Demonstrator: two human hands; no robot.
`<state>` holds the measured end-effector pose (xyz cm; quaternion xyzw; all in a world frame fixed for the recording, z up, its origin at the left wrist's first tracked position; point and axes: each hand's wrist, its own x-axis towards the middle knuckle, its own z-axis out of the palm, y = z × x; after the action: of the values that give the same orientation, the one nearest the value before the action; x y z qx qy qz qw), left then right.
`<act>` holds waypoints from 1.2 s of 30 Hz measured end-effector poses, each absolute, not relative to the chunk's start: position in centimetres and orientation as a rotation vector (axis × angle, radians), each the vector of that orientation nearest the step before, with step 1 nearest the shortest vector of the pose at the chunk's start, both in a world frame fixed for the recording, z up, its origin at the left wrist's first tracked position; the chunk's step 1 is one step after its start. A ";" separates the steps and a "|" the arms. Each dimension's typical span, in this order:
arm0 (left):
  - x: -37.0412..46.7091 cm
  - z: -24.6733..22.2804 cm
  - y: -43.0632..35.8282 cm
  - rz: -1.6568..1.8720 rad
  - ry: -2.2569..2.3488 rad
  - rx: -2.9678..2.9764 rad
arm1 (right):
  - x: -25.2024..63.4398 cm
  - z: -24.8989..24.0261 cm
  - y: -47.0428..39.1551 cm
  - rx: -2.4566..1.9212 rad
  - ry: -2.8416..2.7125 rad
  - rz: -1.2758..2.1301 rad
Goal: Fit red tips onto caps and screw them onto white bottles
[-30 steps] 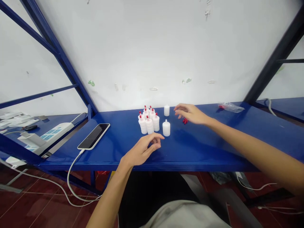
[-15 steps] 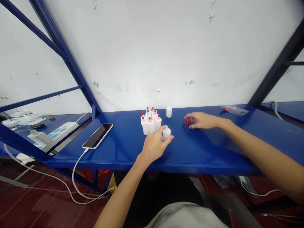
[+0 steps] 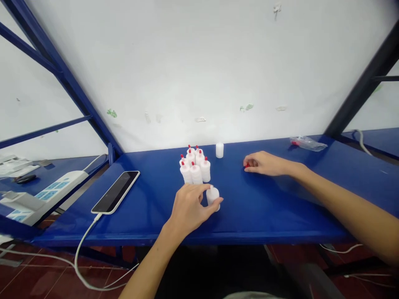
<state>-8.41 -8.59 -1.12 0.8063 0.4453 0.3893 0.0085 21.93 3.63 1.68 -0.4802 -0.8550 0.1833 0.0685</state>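
My left hand grips a small white plastic bottle between thumb and fingers near the table's front edge. The bottle's narrow white neck has no red cap on it. To the right, my right hand rests on the table with its fingers curled over small red caps; the fingers hide most of them. Just beyond my left hand stands a tight group of white bottles with red caps. Another white bottle stands alone behind them, close to the wall, with no red cap visible.
A phone with a white charging cable lies on the left of the blue table. A clear plastic bag with something red inside lies at the back right. Blue frame posts rise at both sides; a power strip sits beyond the left one.
The fingers of my right hand have closed over the red caps, which showed more before. My left hand still holds the uncapped bottle, now lower in view. The camera has shifted.
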 end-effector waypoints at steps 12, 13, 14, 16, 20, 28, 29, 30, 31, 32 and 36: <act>-8.8 -1.6 -10.2 1.022 1.194 1.971 | 22.2 1.5 2.1 -1.405 -2.497 0.713; -8.8 -1.7 -10.2 1.008 1.190 1.946 | 22.3 1.4 1.9 -1.402 -2.497 0.723; -8.8 -1.7 -10.2 0.983 1.193 1.925 | 22.4 1.3 1.8 -1.402 -2.497 0.730; -8.8 -1.5 -10.3 0.899 1.205 1.885 | 22.4 1.3 1.3 -1.403 -2.496 0.752; -8.8 -0.9 -10.6 0.726 1.176 1.843 | 22.1 1.6 0.8 -1.366 -2.510 0.814; -9.4 -1.0 -10.1 0.967 1.036 1.666 | 18.5 2.3 0.0 -1.049 -2.461 0.819; -9.4 -1.2 -9.9 1.012 1.016 1.667 | 17.5 2.4 -0.5 -0.977 -2.387 0.839; -9.5 -1.4 -9.8 1.043 1.006 1.664 | 16.5 2.5 -1.2 -0.906 -2.304 0.876; -9.5 -1.5 -9.7 1.064 1.004 1.656 | 15.5 2.6 -2.0 -0.839 -2.229 0.913; -9.4 -1.7 -9.7 1.073 1.010 1.647 | 14.5 2.8 -2.9 -0.781 -2.176 0.935; -9.2 -2.0 -9.6 1.078 1.031 1.665 | 11.4 3.1 -5.6 -0.645 -2.179 0.915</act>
<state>-9.24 -9.57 -2.01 0.6697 0.4147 0.4336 0.4377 11.38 -5.55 3.06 -0.2476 -0.8369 0.3514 0.3389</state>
